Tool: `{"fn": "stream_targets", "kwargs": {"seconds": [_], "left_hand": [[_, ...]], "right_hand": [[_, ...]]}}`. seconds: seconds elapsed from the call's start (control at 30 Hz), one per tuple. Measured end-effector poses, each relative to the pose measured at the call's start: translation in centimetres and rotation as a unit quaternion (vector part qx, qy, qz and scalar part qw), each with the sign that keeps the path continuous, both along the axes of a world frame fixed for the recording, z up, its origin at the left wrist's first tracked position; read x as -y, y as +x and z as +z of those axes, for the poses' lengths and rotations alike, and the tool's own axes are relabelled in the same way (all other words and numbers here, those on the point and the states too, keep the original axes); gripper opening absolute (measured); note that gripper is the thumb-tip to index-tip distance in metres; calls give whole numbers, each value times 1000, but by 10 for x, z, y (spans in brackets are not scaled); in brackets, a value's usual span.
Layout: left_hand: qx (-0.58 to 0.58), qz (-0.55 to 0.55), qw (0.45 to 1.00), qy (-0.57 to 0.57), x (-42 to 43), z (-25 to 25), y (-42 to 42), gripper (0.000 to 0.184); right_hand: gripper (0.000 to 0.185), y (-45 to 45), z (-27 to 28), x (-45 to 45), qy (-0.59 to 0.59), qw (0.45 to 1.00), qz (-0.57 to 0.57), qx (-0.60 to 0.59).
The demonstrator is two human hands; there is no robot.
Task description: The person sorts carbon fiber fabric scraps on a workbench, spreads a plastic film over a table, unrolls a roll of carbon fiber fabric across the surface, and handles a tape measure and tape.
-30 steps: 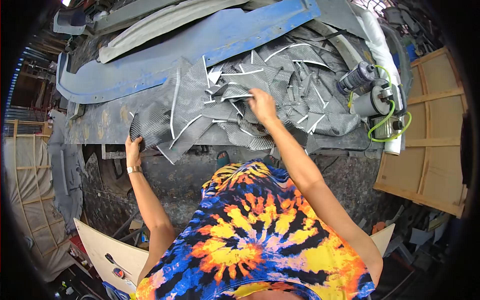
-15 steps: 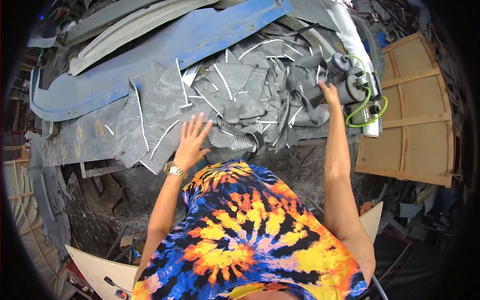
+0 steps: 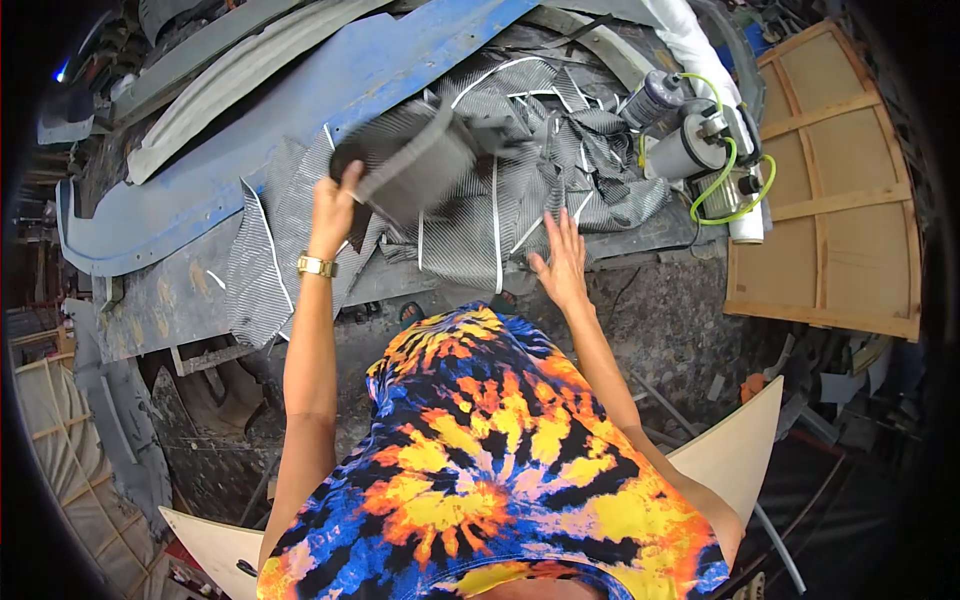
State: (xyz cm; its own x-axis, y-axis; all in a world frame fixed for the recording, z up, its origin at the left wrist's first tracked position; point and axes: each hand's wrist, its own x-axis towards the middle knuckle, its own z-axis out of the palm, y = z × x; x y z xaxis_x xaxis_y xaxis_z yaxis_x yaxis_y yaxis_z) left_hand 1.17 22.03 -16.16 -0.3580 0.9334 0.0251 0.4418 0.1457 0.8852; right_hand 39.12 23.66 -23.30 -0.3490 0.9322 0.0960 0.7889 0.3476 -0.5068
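My left hand (image 3: pixel 332 212), with a gold watch at its wrist, is closed on a dark grey woven fabric piece (image 3: pixel 425 170). The piece is lifted and smeared by motion, so its full outline is unclear. Fingers apart, my right hand (image 3: pixel 563 262) is at the near edge of the pile of striped grey fabric scraps (image 3: pixel 470 225); whether it presses on them I cannot tell. Many scraps have white edge strips. Left of the pile, a larger fabric sheet (image 3: pixel 255 260) lies on the worn grey table (image 3: pixel 165 300).
A long blue panel (image 3: pixel 230 200) crosses the back left of the table. Canisters (image 3: pixel 685 150) with yellow-green hoses (image 3: pixel 735 165) stand at the right, beside a white wrapped roll (image 3: pixel 690 50). A wood-framed panel (image 3: pixel 825 190) leans farther right.
My left hand has gone from lying open on the scraps to gripping a lifted fabric piece, farther up and left. My right hand has left the canisters and moved left, down to the pile's near edge.
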Motion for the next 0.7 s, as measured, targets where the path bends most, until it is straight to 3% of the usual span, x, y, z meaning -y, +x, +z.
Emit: {"fn": "stream_targets", "kwargs": {"seconds": [0.03,0.07,0.1,0.17,0.23,0.27,0.33,0.37,0.43,0.47,0.5,0.53,0.57,0.63,0.67,0.7], "left_hand": [[28,20,990,139,2,-4,-4,31],[83,60,973,205,-1,-8,-6,26],[134,98,976,142,6,-5,-18,23],[169,156,963,143,14,-16,-42,33],[300,125,938,119,34,-2,-55,16],[316,150,925,149,44,2,-54,16],[356,187,901,166,66,9,-54,16],[360,202,897,157,79,11,-56,18],[354,226,894,155,103,5,-68,22],[334,274,889,147,121,-26,-96,27],[325,329,877,133,133,-30,-100,36],[317,315,883,145,143,-15,-90,42],[325,336,874,130,159,-25,-101,45],[300,350,879,123,186,-45,-119,50],[284,377,871,137,187,-33,-104,33],[277,401,867,102,203,-57,-126,36]], "right_hand": [[73,-2,2,-1,8,1000,-11,-9],[73,-4,5,-3,8,1000,-12,-13],[72,-7,6,-4,30,999,-3,-31],[65,-18,9,-4,92,993,23,-72],[61,-36,28,-1,-5,994,60,-94],[66,-49,43,7,-119,988,30,-89],[71,-63,40,15,-240,969,27,-51],[72,-64,12,21,-208,975,35,-73],[70,-69,-31,26,-306,905,38,-294],[67,-68,-27,24,-365,849,42,-381],[63,-68,-21,19,-340,837,23,-429],[60,-70,-6,12,-314,822,5,-476],[53,-60,12,-2,-269,846,6,-460],[38,-43,53,-33,-216,843,-28,-493],[31,-29,73,-50,-175,853,-13,-491],[26,-16,99,-62,-155,847,-22,-507]]}}
